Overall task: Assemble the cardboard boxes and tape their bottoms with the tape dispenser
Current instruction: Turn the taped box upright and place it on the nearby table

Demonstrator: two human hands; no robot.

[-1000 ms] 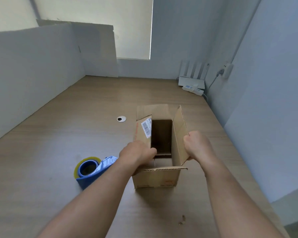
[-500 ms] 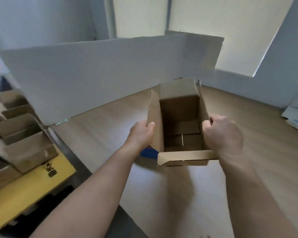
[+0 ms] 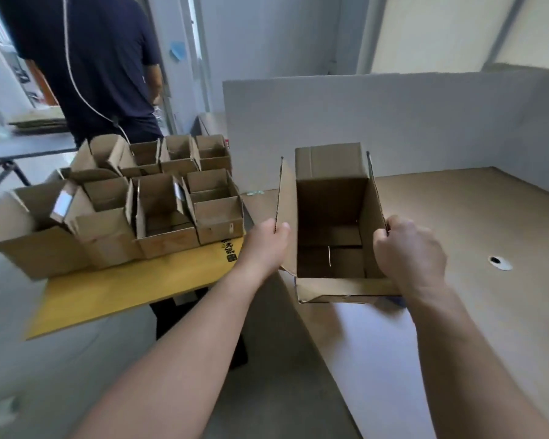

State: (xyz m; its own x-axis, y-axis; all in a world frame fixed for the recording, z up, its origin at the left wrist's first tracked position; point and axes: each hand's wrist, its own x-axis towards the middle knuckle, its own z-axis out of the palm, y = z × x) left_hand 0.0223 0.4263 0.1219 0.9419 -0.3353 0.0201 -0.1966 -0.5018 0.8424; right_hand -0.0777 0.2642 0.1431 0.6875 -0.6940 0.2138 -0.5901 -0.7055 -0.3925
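Open cardboard box [image 3: 330,201] is hanging between both hands over the table [image 3: 457,217] edge. Left hand [image 3: 265,245] is pinching the left flap; right hand [image 3: 409,251] is curling its grip round the right flap. Other open boxes [image 3: 159,204] are crowding a yellow table [image 3: 108,289] alongside.

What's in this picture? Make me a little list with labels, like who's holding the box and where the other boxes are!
held thing: cardboard box, top open, bottom flaps folded in
left hand: pinches the box's left flap
right hand: grips the box's right side
other boxes: open boxes crowded together on the yellow table, to the left
right side: wooden desk
behind: grey divider; a person in a dark shirt
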